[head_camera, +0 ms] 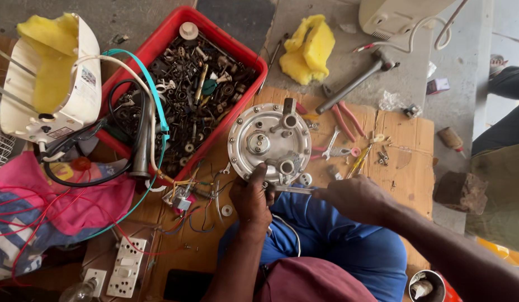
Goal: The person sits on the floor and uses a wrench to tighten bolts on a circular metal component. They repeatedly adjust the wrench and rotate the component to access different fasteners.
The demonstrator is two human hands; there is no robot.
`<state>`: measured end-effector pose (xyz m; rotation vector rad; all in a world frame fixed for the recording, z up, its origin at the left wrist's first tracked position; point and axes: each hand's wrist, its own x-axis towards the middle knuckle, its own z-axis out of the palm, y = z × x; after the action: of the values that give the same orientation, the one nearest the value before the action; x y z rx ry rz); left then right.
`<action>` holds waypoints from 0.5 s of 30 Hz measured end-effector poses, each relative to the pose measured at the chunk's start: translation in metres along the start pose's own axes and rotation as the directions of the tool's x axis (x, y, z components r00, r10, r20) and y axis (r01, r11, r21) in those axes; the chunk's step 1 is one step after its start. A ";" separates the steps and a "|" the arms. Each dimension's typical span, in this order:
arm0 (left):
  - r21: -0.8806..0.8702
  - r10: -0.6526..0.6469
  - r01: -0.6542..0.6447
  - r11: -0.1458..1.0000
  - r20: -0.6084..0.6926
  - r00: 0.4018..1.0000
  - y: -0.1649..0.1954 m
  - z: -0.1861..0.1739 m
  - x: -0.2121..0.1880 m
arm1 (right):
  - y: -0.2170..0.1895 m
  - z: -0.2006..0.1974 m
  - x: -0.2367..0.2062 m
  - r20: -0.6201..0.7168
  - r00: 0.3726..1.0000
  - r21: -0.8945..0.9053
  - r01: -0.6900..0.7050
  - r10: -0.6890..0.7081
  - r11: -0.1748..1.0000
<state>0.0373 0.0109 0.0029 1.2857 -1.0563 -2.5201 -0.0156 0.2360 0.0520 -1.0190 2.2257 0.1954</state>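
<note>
1. Your left hand (251, 196) closes its grip on the lower rim of a round, shiny metal plate (269, 142) with raised pipe stubs and a central boss; the thumb lies over the plate's edge.
2. Your right hand (354, 197) is curled in a narrow grip around a slim metal tool (293, 189), which points left to the plate's lower edge, just beside your left fingers.
3. The plate stands over a sheet of brown corrugated cardboard (405, 140) spread on the grey concrete floor, above your blue trousers (349, 246).
4. Just left of the plate sits a red plastic tray (254, 61) heaped with dark screws, nuts and small metal parts.
5. To the right of the plate lie red-handled pliers (346, 118) and a dull grey hammer (354, 83).
6. A lump of soft yellow foam (310, 49) rests beyond the plate.
</note>
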 end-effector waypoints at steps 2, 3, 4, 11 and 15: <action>-0.022 -0.005 0.005 1.000 -0.007 1.000 0.006 0.009 -0.006 | 0.006 0.001 -0.003 -0.023 1.000 0.031 -0.010 0.010 0.999; -0.029 -0.013 0.013 0.999 -0.019 1.000 0.008 0.012 -0.008 | 0.010 0.001 -0.003 -0.048 0.999 0.072 -0.015 0.018 0.997; -0.036 -0.022 0.021 0.999 -0.032 0.999 0.010 0.014 -0.009 | 0.013 0.001 -0.003 -0.072 0.997 0.114 -0.019 0.027 0.993; -0.024 0.000 -0.001 1.000 -0.049 0.999 0.004 0.005 0.001 | -0.016 -0.001 -0.003 -0.201 0.979 0.127 0.070 -0.044 0.989; 0.044 -0.030 0.036 0.998 -0.133 0.991 0.014 0.008 0.002 | -0.058 0.010 -0.010 -0.202 0.976 0.258 -0.032 0.086 0.966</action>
<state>0.0272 0.0038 0.0141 1.4717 -1.0793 -2.4084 0.0364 0.2065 0.0587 -0.8668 2.3982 -0.1783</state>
